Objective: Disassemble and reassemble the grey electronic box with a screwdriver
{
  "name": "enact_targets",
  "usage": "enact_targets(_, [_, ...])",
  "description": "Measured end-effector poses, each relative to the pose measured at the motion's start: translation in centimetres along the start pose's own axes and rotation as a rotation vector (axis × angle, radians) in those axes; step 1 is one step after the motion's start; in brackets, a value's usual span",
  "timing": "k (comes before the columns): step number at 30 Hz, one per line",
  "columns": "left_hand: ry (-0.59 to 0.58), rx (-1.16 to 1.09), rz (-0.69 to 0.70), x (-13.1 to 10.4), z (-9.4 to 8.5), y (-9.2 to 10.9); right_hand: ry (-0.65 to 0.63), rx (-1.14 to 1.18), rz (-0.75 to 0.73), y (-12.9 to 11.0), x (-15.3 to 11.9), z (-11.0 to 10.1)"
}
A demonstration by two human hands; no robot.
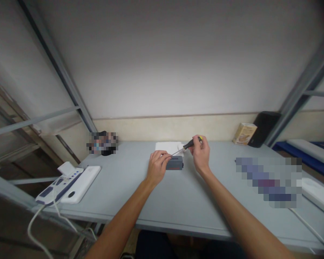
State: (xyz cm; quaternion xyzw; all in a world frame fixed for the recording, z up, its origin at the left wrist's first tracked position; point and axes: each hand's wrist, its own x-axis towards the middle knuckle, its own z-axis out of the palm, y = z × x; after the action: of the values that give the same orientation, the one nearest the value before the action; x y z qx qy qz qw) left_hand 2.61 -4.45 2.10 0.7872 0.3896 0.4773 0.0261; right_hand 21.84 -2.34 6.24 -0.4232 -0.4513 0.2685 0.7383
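A small dark grey box (174, 164) with a row of vent slots on top sits on the grey table. My left hand (158, 167) grips its left end, with the fingers near the screwdriver's tip. My right hand (200, 153) is closed on a screwdriver (189, 144) with a black and yellow handle. The shaft slants down and left to the top of the box, by my left fingertips; the exact contact point is too small to make out. White paper (166, 145) lies just behind the box.
At the left are a power strip (50, 189) with cables and a white device (82, 185). A yellowish carton (244, 133) and a black case (264, 127) stand at the back right. Blurred items lie at the back left and right. A wall rises behind the table.
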Motion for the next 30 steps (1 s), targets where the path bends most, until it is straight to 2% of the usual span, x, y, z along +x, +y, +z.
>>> enact_targets(5, [0.006,0.009,0.003,0.05,-0.11,-0.08,-0.007,0.024,-0.013,-0.10,-0.16,0.12])
enact_targets(14, [0.095,0.027,0.004,0.18,-0.28,-0.18,-0.017,0.051,-0.022,0.55,0.02,0.04])
enact_targets(30, [0.104,0.010,0.000,0.17,-0.27,-0.43,-0.024,0.038,-0.019,0.46,0.04,-0.01])
